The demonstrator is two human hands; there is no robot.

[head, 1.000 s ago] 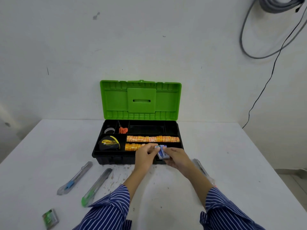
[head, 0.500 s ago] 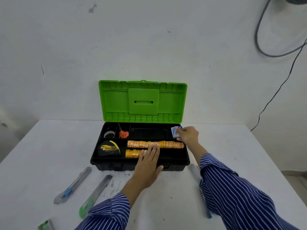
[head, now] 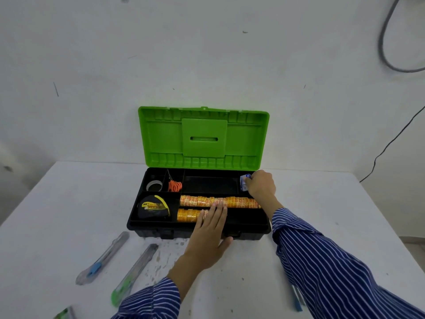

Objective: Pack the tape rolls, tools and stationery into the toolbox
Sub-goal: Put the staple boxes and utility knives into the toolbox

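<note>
Nearest, at the bottom edge: small green-and-clear packet (head: 65,313), cut off by the frame, contents unreadable. Just beyond, on the matte white table (head: 69,215) with its dark speckled stains: 2 long translucent plastic utility knives, green-tipped knife (head: 133,275) and blue-tipped knife (head: 103,259), lying roughly parallel, well apart from each other. At right, a blue-ended pen-like item (head: 297,300) mostly hidden under the striped right sleeve (head: 333,272); kind hard to tell.

Left hand (head: 209,236) flat and relaxed, fingers straight, laid over the toolbox's front rim and touching the orange tape rolls, gripping nothing.

Black plastic toolbox (head: 253,231), rectangular, tray split into compartments, lid open. Inside: 2 rows of glossy orange tape rolls (head: 195,201), front row shorter and partly covered by the fingers; individual rolls too blurred to count. 1 rounded black-and-yellow tape measure (head: 153,207) in the front left compartment. Behind it, 1 clear tape roll (head: 154,186) and 1 pair of orange-handled scissors (head: 174,185), blades dim against black.

Right hand (head: 261,184) curled, pinching a small blue-and-white packet (head: 244,181) at the back right compartment, packet half concealed by the fingers.

Farthest: ribbed bright green lid (head: 203,137), upright against the white wall
</note>
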